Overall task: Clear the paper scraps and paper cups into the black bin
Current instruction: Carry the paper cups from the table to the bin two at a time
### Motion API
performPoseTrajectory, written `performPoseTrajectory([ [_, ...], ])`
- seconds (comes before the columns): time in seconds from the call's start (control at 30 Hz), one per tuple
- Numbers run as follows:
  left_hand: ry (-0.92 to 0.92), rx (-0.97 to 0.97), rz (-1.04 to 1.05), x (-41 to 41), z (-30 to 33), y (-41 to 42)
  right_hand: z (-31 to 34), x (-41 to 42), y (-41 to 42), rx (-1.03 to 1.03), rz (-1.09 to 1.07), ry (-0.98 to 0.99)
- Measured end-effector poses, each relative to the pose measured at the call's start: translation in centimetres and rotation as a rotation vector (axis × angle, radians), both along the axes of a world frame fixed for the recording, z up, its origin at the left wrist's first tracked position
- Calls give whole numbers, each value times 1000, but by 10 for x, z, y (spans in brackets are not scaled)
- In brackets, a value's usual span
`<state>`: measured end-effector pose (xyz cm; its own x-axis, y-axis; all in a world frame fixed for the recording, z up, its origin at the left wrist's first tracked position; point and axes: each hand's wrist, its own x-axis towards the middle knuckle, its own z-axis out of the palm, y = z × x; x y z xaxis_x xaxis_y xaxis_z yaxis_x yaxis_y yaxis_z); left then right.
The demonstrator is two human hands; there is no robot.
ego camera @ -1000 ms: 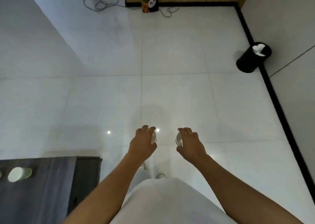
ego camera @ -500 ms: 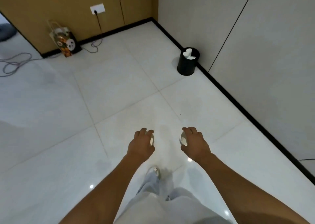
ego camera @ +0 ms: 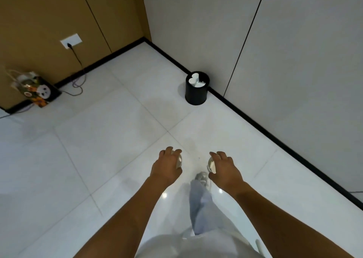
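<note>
Both hands reach forward, palms down, each gripping a paper cup.

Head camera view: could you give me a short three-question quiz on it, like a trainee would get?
1. True or false: the black bin already has white cups in it.
2. What does the left hand hold? A) paper cup B) phone C) nothing
3. Fill in: the bin stands on the floor against the ____.

Key: 1 true. 2 A; the right hand grips a paper cup too. 3 wall.
</note>
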<state>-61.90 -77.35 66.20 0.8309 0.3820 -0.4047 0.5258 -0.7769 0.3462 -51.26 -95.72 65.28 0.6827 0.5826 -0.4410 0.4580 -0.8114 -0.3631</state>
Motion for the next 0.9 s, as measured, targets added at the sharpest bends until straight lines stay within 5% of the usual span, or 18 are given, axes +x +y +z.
performPoseTrajectory([
  [0.9,47,-11,-135,505,-29,227,-3,509,252,-32,-44,17],
])
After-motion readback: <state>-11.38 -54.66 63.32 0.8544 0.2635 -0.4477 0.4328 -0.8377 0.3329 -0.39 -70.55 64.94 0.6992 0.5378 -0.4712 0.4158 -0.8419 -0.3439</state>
